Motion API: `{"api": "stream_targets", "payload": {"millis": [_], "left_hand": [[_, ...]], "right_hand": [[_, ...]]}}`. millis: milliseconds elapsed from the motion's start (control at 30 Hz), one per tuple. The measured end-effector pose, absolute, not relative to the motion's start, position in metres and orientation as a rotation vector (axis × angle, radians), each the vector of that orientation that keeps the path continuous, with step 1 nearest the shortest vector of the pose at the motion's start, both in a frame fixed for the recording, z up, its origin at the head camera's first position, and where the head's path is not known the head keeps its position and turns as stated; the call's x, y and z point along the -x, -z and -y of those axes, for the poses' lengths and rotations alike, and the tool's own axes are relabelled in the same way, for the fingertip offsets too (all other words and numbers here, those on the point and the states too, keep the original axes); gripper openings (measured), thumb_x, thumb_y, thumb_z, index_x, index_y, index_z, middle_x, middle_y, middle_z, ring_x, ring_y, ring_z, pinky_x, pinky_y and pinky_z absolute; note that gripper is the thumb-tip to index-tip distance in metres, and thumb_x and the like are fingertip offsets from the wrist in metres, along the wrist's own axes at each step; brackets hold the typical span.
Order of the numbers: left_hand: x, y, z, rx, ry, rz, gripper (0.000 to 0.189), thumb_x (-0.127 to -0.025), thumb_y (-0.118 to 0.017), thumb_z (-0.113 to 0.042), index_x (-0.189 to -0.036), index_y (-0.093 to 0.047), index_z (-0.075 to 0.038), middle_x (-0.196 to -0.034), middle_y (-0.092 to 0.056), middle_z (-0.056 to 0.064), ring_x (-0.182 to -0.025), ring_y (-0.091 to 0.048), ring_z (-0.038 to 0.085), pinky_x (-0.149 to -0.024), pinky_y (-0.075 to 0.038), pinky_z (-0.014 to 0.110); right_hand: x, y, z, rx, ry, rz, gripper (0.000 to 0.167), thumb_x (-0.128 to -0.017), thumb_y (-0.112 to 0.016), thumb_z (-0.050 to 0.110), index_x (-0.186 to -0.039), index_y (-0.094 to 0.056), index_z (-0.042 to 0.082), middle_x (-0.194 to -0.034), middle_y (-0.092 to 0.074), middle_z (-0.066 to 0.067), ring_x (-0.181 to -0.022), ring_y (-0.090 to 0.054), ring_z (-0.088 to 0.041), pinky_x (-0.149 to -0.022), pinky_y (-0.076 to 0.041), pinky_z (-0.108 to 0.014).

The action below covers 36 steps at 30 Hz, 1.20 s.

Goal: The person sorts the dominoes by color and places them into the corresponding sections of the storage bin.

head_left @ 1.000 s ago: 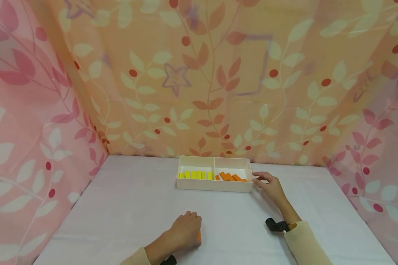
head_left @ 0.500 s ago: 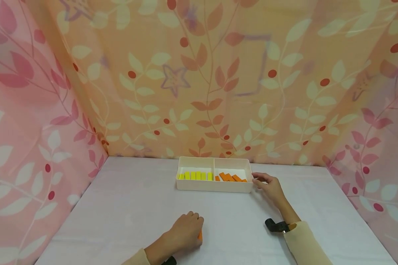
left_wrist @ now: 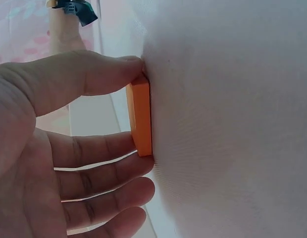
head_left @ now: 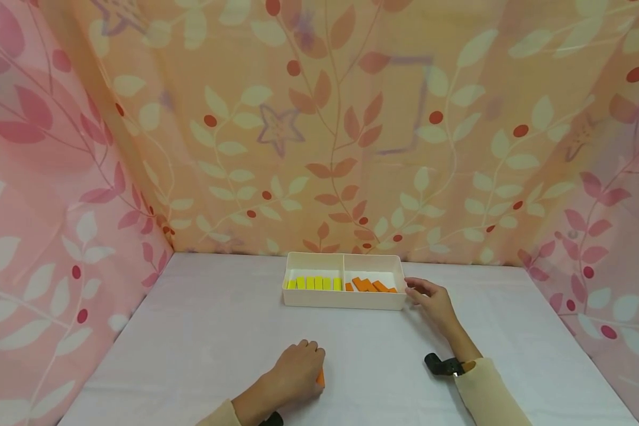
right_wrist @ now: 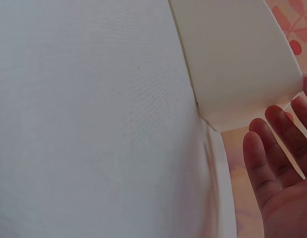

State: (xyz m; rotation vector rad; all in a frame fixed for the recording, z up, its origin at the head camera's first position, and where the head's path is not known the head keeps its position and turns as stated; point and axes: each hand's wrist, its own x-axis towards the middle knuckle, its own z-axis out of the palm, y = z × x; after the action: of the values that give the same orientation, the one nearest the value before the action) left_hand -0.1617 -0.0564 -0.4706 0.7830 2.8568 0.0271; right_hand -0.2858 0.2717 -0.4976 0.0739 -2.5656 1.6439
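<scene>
My left hand [head_left: 297, 373] is low over the table near the front, pinching an orange rectangular block [left_wrist: 140, 116] between thumb and fingers. In the left wrist view the block lies flat along the white cloth, thumb at one end and fingertips at the other. The white two-compartment box [head_left: 346, 300] stands farther back. My right hand [head_left: 435, 305] is at its right end, thumb and index fingertip right at the wall. Seen from the right wrist, the other fingers [right_wrist: 275, 148] extend loosely beside the box corner, holding nothing.
Yellow blocks [head_left: 314, 283] stand in a row in the box's left compartment. Several orange blocks [head_left: 370, 285] lie loosely in the right one. A white cloth covers the table [head_left: 191, 331]; patterned curtains [head_left: 319, 148] enclose it at the back and both sides.
The left hand shifted slightly to the right and then back a little, still pinching the orange block. The right hand and the box have stayed in place.
</scene>
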Motion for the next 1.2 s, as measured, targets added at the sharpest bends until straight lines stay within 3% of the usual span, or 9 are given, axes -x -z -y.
{"api": "stream_targets", "payload": {"millis": [400, 600, 833, 1200], "left_hand": [[0.163, 0.469, 0.057, -0.737, -0.167, -2.868, 0.036, -0.077, -0.075, -0.034, -0.101, -0.066, -0.008, -0.082, -0.054, -0.002, -0.074, -0.045, 0.011, -0.063, -0.042, 0.027], [0.165, 0.466, 0.056, -0.701, -0.216, -2.912, 0.034, -0.076, -0.075, -0.034, -0.097, -0.067, -0.009, -0.079, -0.053, -0.003, -0.072, -0.045, 0.011, -0.062, -0.042, 0.025], [0.167, 0.462, 0.054, -0.643, -0.289, -2.917, 0.037, -0.076, -0.076, -0.037, -0.099, -0.067, -0.009, -0.079, -0.051, -0.004, -0.072, -0.043, 0.01, -0.062, -0.04, 0.024], [0.176, 0.459, 0.052, -0.558, -0.408, -2.919, 0.044, -0.075, -0.077, -0.037, -0.107, -0.068, -0.01, -0.084, -0.054, -0.003, -0.075, -0.045, 0.011, -0.062, -0.044, 0.024]], "right_hand": [[0.286, 0.496, -0.272, -0.01, -1.765, 2.592, 0.044, -0.097, -0.061, 0.019, -0.135, -0.054, -0.001, -0.132, -0.057, -0.027, -0.095, -0.064, -0.024, -0.076, -0.057, -0.027], [0.284, 0.495, -0.271, 0.038, -1.77, 2.597, 0.044, -0.096, -0.061, 0.024, -0.135, -0.056, 0.003, -0.13, -0.058, -0.024, -0.09, -0.064, -0.017, -0.075, -0.056, -0.024], [0.284, 0.497, -0.27, 0.058, -1.724, 2.602, 0.044, -0.095, -0.064, 0.026, -0.133, -0.058, 0.005, -0.111, -0.065, -0.016, -0.083, -0.063, -0.019, -0.072, -0.056, -0.024], [0.284, 0.498, -0.272, 0.026, -1.738, 2.588, 0.045, -0.095, -0.064, 0.027, -0.133, -0.058, 0.004, -0.111, -0.066, -0.023, -0.083, -0.066, -0.015, -0.071, -0.057, -0.025]]}}
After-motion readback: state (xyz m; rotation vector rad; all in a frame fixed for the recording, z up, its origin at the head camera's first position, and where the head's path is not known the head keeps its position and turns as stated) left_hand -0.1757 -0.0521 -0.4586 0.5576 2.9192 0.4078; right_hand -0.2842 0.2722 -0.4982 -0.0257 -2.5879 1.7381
